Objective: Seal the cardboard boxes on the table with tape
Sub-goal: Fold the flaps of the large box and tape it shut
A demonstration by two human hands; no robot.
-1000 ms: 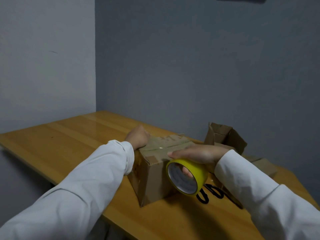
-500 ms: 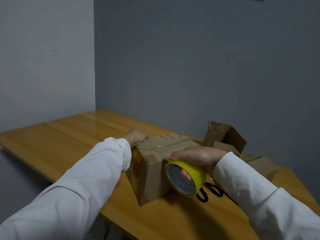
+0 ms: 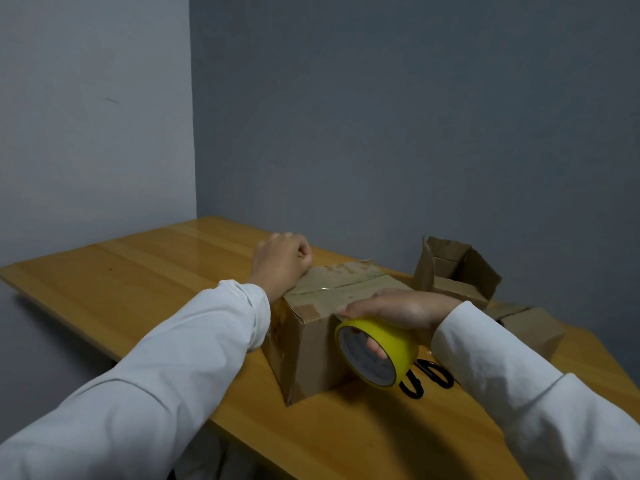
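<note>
A closed cardboard box (image 3: 349, 280) stands on the wooden table (image 3: 138, 282), with a glossy strip of clear tape along its top seam. My left hand (image 3: 280, 265) sits at the box's far left corner, fingers curled over the edge and fingertips hidden. My right hand (image 3: 398, 306) grips a yellow tape roll (image 3: 391, 341), thumb through the core and fingers lying over the top. The roll hangs against the box's near right side, just under the top edge.
Black scissors (image 3: 429, 377) lie on the table right behind the roll. An open cardboard box (image 3: 450, 268) with raised flaps stands at the back right, and another closed box (image 3: 530, 327) lies beside it. The table's near edge runs close under my arms.
My left hand has risen a little at the box's far left corner. My right hand and the yellow roll stay at the box's right side.
</note>
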